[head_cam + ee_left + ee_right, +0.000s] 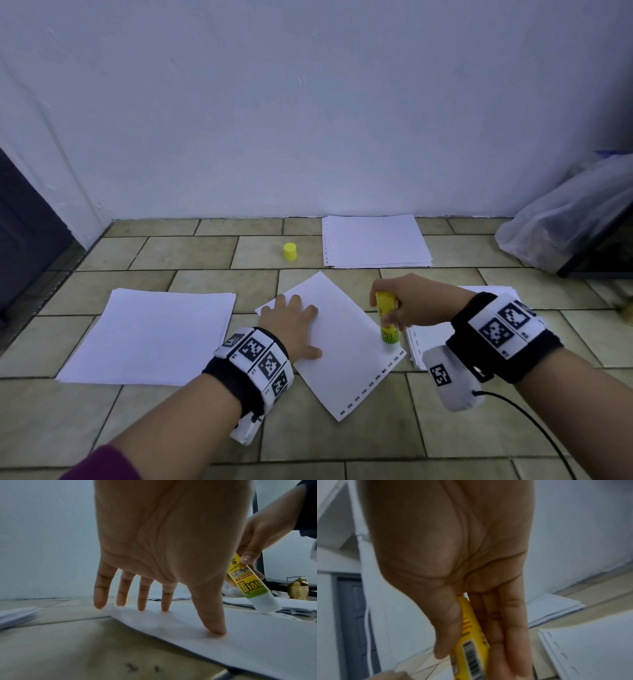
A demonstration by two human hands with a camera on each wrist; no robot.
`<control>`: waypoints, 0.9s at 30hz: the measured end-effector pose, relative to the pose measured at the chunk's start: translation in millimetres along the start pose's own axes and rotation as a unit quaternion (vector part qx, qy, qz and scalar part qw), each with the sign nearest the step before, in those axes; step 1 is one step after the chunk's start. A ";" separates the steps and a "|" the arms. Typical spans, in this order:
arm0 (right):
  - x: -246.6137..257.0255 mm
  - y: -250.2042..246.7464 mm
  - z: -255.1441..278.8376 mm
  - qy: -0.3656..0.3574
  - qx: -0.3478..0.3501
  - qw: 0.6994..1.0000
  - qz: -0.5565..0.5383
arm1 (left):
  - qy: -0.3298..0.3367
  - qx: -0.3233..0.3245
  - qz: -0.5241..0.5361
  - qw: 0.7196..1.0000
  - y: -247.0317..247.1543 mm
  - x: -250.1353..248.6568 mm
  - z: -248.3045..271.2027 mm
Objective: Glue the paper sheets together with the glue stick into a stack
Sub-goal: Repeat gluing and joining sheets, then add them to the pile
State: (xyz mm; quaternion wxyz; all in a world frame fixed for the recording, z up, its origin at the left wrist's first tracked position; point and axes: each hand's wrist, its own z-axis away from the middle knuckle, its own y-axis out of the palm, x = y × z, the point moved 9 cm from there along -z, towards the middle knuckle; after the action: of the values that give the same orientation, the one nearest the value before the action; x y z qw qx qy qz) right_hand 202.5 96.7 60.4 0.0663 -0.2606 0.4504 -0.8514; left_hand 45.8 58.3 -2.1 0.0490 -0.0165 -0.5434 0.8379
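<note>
A single white sheet (342, 346) with a punched edge lies askew on the tiled floor in front of me. My left hand (291, 317) presses flat on its left part, fingers spread (140, 601). My right hand (400, 305) grips a yellow and green glue stick (386, 320), uncapped, with its white tip (265, 605) touching the sheet near the punched right edge. In the right wrist view the thumb and fingers pinch the glue stick (471, 642). The yellow cap (290, 252) stands on the floor beyond the sheet.
A paper stack (150, 337) lies to the left, another stack (375, 241) by the wall, and a third stack (431, 346) under my right wrist. A plastic bag (565, 219) and a dark frame sit at the right. A cable (534, 428) trails from the right wrist.
</note>
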 end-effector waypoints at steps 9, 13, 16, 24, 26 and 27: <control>-51.6 -11.9 -10.2 0.060 -0.044 0.866 -0.495 | 0.035 -0.069 -0.045 0.996 -8.9 -5.9 9.9; -66.9 -11.6 -15.4 0.069 -0.078 0.815 -0.570 | 0.191 -0.053 0.018 0.980 -1.2 -30.6 16.8; -70.6 -11.4 -20.6 0.072 -0.102 0.815 -0.566 | 0.215 -0.052 -0.026 0.975 3.2 -28.7 15.9; -44.1 -29.4 -31.8 0.041 -0.197 0.844 -0.497 | 0.136 -0.063 -0.013 0.989 -4.2 -12.3 7.3; -34.7 -32.6 -37.2 0.032 -0.223 0.858 -0.461 | 0.125 -0.052 0.009 0.991 -4.3 -10.1 5.0; -28.8 -33.7 -40.1 0.025 -0.233 0.870 -0.433 | 0.122 -0.042 0.019 0.992 -3.9 -9.2 4.0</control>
State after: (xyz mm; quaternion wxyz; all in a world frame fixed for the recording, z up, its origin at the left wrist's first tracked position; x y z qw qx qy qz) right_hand 211.0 155.8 58.0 -0.3828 -0.4160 0.4792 -0.6714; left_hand 54.8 55.3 2.9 0.0980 -0.1306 -0.5677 0.8069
